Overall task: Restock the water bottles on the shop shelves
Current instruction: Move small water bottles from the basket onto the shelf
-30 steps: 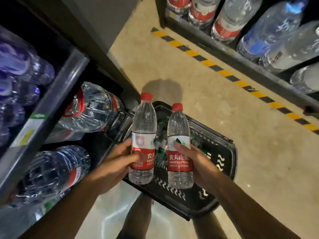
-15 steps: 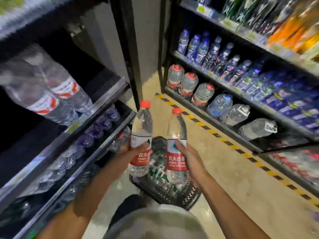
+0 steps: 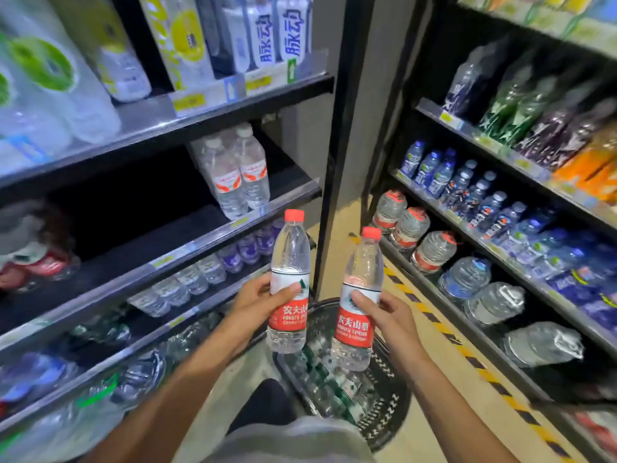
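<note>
My left hand (image 3: 257,304) grips a clear water bottle (image 3: 289,259) with a red cap and red label, held upright. A second identical bottle (image 3: 362,285) is in my right hand (image 3: 384,315), also upright, a little lower and to the right. Both hang above a black shopping basket (image 3: 384,409) on the floor that holds several more bottles. To the left, a dark middle shelf (image 3: 160,235) is mostly bare, with a shrink-wrapped pack of water bottles (image 3: 233,178) at its right end.
Left shelving carries large packs on top (image 3: 50,81) and rows of small bottles (image 3: 187,282) below. Right shelving (image 3: 474,235) holds blue-capped bottles, big water jugs (image 3: 434,252) at the bottom and coloured drinks above. A yellow-black floor stripe (image 3: 444,332) runs along it.
The view has tilted up from the floor and basket to the shelves. Both hands have risen with their bottles, away from the basket, still holding them upright.
</note>
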Available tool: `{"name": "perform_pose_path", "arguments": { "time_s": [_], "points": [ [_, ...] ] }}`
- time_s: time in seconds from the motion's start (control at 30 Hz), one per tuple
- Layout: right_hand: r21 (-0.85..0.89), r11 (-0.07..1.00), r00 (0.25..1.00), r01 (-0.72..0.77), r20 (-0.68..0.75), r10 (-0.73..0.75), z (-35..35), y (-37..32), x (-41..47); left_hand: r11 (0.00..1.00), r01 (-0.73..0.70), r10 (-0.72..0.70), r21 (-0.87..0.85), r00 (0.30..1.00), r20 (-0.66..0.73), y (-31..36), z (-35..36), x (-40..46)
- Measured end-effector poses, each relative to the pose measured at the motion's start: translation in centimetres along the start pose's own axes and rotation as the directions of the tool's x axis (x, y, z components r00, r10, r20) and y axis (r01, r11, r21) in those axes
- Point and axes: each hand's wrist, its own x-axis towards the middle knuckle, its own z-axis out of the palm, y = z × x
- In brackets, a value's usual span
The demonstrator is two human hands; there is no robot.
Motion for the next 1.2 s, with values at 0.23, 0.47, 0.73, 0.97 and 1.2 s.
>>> {"name": "perform_pose_path", "arguments": {
  "time_s": [0.23,0.47,0.73,0.97,1.2],
  "points": [
    [-0.039,0.992,0.955,0.119,0.279,-0.103,3.3,-0.7,-2.8,0.986,-0.13,0.093,-0.101,0.946,-0.31,-1.0,-2.7,-10.0],
    [-0.023,0.987,0.795,0.161,0.595,-0.116,12.9,-1.0,-5.6,0.97,-0.223,0.145,-0.097,0.851,-0.506,-2.3,-7.5,-20.8],
    [-0.064,0.973,0.656,0.221,0.748,-0.1,24.3,-1.3,-8.1,0.929,-0.361,0.234,-0.081,0.743,-0.627,-3.1,-16.1,-27.6],
    [-0.127,0.943,0.672,0.308,0.731,-0.121,33.2,-0.4,-8.8,0.922,-0.386,0.288,-0.03,0.736,-0.613,-3.5,-25.2,-29.5],
    [-0.1,0.924,0.684,0.369,0.702,-0.197,38.0,0.6,-9.2,0.943,-0.321,0.31,0.09,0.74,-0.597,-3.1,-32.3,-28.8]
  ]
}}
